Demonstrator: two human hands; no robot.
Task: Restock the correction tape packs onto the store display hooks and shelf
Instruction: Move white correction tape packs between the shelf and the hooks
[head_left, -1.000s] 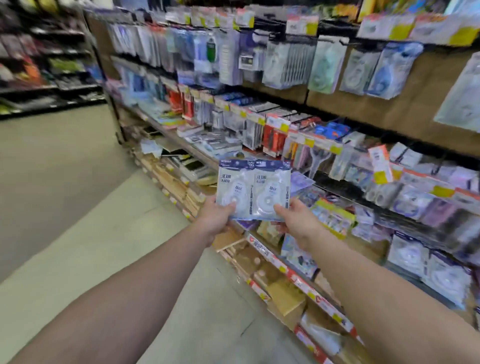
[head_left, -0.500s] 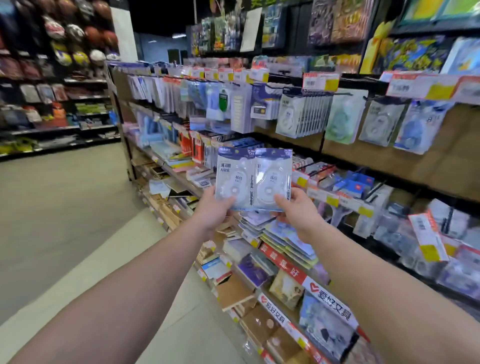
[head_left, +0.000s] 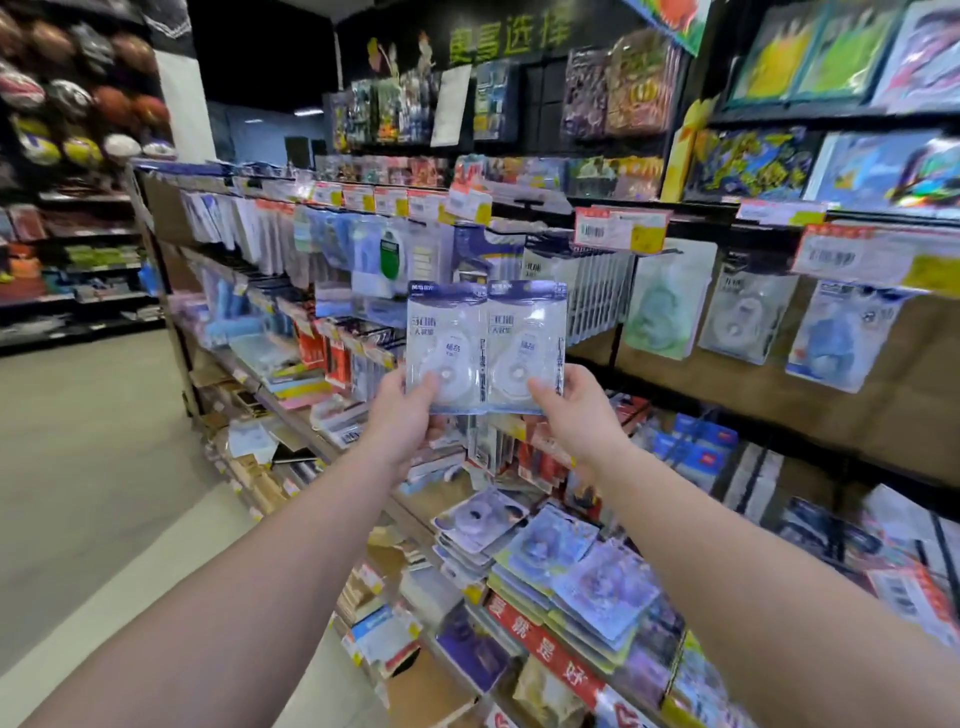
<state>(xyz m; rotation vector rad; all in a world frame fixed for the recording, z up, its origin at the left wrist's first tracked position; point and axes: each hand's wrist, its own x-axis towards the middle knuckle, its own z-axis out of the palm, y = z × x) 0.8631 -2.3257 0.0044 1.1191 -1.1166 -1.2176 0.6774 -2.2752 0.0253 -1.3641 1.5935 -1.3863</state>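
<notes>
**Two correction tape packs held up before the hooks**

The left hand (head_left: 410, 410) is curled round the lower edge of the left correction tape pack (head_left: 445, 348), thumb on the front face. The right hand (head_left: 574, 410) grips the lower right corner of the right correction tape pack (head_left: 527, 345) in the same way. Two packs are counted, held upright and side by side with their inner edges touching; whether more lie behind them cannot be told.

The packs are judged light and fairly stiff: clear blister plastic over a printed card, with a blue header strip on top. The plastic is probably slick, so a pinch at the lower edge seems best, with the header kept free for the hook. The hanging holes are too blurred to be made out.

Just beyond the hands, a dense row of white hanging packs (head_left: 592, 296) is seen on a hook. To the right of the hands, three further hanging tape packs are counted: a green one (head_left: 665, 306), a white one (head_left: 743, 317) and a blue one (head_left: 831, 338). Below the hands, stacks of flat blister packs (head_left: 561, 566) lie on the shelf; they are too overlapped to count.
</notes>
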